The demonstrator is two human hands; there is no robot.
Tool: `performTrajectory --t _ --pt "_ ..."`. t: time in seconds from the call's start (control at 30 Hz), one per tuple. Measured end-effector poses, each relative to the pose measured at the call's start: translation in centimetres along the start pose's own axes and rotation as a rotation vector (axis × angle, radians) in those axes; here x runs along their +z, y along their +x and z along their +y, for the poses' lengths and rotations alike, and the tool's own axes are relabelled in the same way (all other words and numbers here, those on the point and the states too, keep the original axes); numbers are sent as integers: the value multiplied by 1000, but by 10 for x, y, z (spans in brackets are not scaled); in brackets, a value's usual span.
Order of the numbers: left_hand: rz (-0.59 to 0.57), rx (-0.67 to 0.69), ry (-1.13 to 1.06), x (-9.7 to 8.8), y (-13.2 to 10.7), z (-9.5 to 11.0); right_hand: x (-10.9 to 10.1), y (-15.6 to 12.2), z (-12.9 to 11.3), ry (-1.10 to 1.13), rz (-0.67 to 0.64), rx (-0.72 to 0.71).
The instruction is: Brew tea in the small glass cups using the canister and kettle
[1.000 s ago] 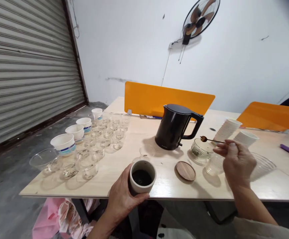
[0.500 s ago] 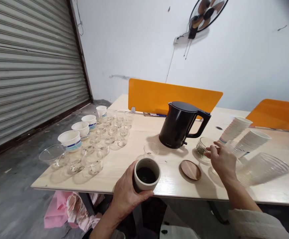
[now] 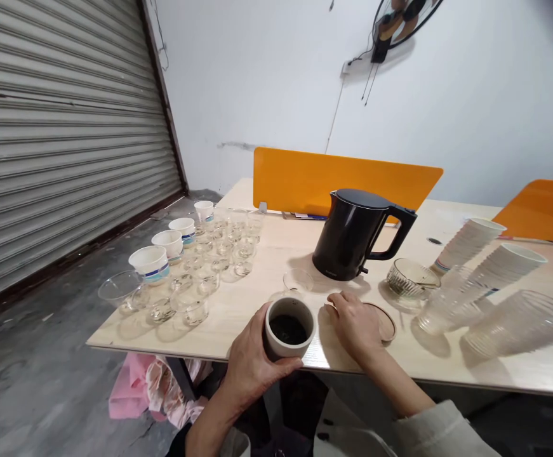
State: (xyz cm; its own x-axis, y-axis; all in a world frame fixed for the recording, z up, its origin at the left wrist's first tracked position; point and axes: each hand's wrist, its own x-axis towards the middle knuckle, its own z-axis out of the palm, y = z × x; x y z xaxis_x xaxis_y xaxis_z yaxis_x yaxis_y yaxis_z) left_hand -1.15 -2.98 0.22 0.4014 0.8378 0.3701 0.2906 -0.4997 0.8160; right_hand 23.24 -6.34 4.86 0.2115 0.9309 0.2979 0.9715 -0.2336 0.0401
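Observation:
My left hand [image 3: 252,355] is wrapped round a pale ceramic cup [image 3: 289,346] at the table's front edge. Dark loose tea leaves [image 3: 287,330] lie inside it. Just right of the cup, my right hand [image 3: 356,325] is low over the tabletop with its fingertips drawn together; whatever they hold, if anything, is too small to make out. That hand partly covers a round wooden lid [image 3: 386,322]. Behind the cup stands a clear plastic cup [image 3: 298,280]. A ribbed glass bowl [image 3: 407,279] sits to the right, a thin stick-like tool resting in it.
A black electric kettle [image 3: 345,238] stands behind my hands. Rows of clear cups [image 3: 207,276] and several white paper cups [image 3: 148,263] fill the left side. Stacked paper cups [image 3: 512,270] and stacked plastic cups [image 3: 519,327] lean at the right. An orange divider [image 3: 305,181] runs behind.
My right hand has moved left, from beside the glass bowl to the tabletop next to the ceramic cup. My left hand still holds the cup. The view has shifted slightly.

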Motion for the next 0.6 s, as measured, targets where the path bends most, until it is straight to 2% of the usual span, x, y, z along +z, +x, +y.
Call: performTrajectory --t 0.17,0.33,0.43,0.53,0.6 --pt "-3 -12 4 0 0 1 18 9 -9 -86 -72 27" --pt "0 -14 13 0 1 1 22 9 -3 30 28 93" --pt "5 -12 16 0 1 1 6 6 -4 291 203 71" --pt "1 -10 11 0 1 0 -17 -3 -21 594 382 -78" --pt "0 -13 11 1 0 -1 -31 -10 -38 729 413 -189"
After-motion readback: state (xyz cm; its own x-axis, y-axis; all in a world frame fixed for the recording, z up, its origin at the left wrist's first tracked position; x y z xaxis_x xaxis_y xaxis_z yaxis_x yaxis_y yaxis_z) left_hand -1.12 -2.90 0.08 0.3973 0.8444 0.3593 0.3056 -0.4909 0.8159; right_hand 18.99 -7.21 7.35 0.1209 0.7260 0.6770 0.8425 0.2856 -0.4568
